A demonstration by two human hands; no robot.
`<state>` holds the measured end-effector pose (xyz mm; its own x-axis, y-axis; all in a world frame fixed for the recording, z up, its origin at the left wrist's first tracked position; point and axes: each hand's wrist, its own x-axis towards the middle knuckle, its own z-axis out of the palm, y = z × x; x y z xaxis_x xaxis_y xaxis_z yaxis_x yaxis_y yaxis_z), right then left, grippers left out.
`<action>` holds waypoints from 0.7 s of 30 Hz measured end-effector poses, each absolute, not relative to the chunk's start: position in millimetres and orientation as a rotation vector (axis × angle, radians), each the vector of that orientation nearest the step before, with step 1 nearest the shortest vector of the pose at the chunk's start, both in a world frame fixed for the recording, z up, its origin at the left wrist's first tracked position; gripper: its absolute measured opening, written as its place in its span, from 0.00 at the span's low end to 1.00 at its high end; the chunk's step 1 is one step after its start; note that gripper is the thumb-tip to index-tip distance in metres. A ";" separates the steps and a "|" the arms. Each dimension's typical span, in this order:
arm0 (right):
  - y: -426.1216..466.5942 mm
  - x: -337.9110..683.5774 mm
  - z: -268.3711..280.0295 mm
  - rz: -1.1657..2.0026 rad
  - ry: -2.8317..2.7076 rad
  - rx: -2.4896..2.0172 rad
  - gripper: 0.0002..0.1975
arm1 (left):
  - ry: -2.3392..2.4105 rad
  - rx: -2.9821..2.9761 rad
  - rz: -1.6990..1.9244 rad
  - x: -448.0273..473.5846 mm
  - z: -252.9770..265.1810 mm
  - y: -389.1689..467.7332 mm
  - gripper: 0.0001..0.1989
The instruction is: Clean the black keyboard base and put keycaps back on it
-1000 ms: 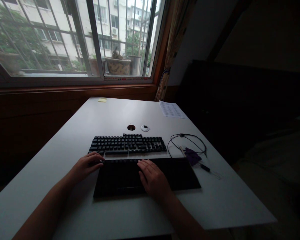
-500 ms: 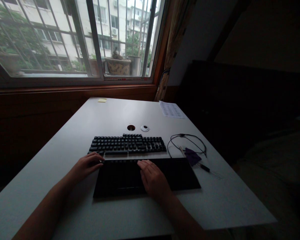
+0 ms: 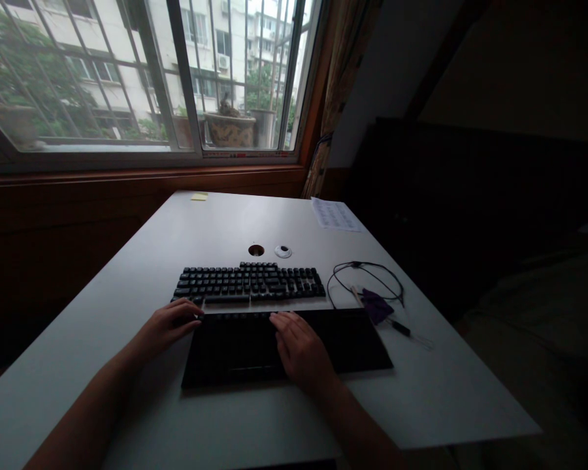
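A black keyboard base (image 3: 255, 352) lies on the white table, with a row of keycaps (image 3: 240, 316) visible along its far edge. At its far left corner is my left hand (image 3: 169, 323), thumb and forefinger drawn close together; whatever lies between them is too small and dark to make out. My right hand (image 3: 301, 349) rests over the middle of the base, fingers stretched out and fingertips touching the top row. Just behind the base, many loose black keycaps (image 3: 255, 282) are laid out in keyboard order.
Right of the keycaps lies a coiled black cable (image 3: 367, 264). A purple cloth (image 3: 376, 305) and a black-handled wire tool (image 3: 402, 328) sit by the base's right end. Farther back are a cable hole (image 3: 256, 250), a white ring (image 3: 283, 251), printed paper (image 3: 336, 214) and yellow notes (image 3: 199, 196).
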<state>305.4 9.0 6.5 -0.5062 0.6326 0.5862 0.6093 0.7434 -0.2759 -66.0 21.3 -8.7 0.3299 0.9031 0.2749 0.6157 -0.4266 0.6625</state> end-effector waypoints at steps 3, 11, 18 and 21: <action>9.3 305.2 6.7 0.053 -2.258 -0.929 0.21 | 1.335 2.167 0.886 -65.1 -7.1 20.4 0.11; 9.8 305.9 4.8 0.055 -2.263 -0.927 0.21 | 1.453 2.227 1.107 -47.6 22.6 17.9 0.11; 10.0 307.8 6.1 0.087 -2.230 -0.911 0.22 | 1.555 2.508 1.023 -26.8 53.0 64.0 0.11; 10.6 311.5 9.6 0.098 -2.184 -0.900 0.23 | 1.653 2.638 0.776 -15.9 56.7 99.0 0.11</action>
<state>311.5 10.6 9.6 -0.4644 0.6313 0.6211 0.5734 0.7488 -0.3323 -15.9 99.0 56.7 0.3525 0.8303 0.4316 0.8626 -0.4671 0.1942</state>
